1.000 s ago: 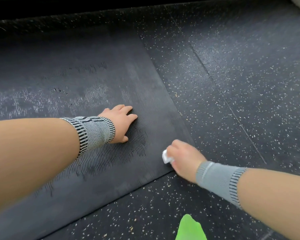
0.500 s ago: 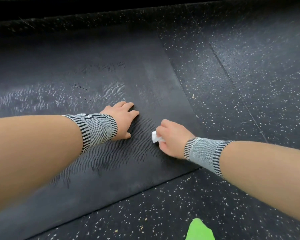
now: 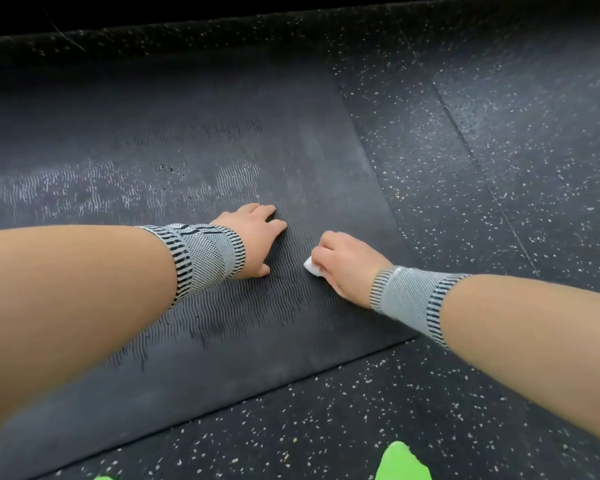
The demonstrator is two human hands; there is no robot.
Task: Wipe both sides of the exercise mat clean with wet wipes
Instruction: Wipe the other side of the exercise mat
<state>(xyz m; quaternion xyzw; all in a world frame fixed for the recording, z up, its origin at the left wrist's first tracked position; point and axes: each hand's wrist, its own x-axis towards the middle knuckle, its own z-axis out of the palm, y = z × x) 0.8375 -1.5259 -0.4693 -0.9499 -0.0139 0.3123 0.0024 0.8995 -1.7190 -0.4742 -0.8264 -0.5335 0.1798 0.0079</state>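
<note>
right now the exercise mat (image 3: pixel 194 109) lies flat on the speckled rubber floor (image 3: pixel 499 150), filling the left and middle of the view, w/ its right edge running diagonally from far centre to near right and its near edge cutting across low in the view. the left hand (image 3: pixel 253 240) rests palm down on the mat near its right end, fingers straight and spread a bit, holding nothing. just right of it, not touching, the right hand (image 3: pixel 343 261) is curled round a small white wet wipe (image 3: pixel 311 268) and presses it onto the mat's ribbed surface; only a corner of the wipe pokes out on the hand's left side, rest is hidden under the fingers. both wrists wear grey knit wristbands (image 3: pixel 205 258) w/ black stripes. far-left part of the mat shows pale whitish streaks (image 3: pixel 84 192) across the wavy texture, and the area under and near the left forearm looks darker, w/ a few dark marks. two bright green shapes (image 3: pixel 404 462) sit at the near edge of the view, can't tell what they are.
</note>
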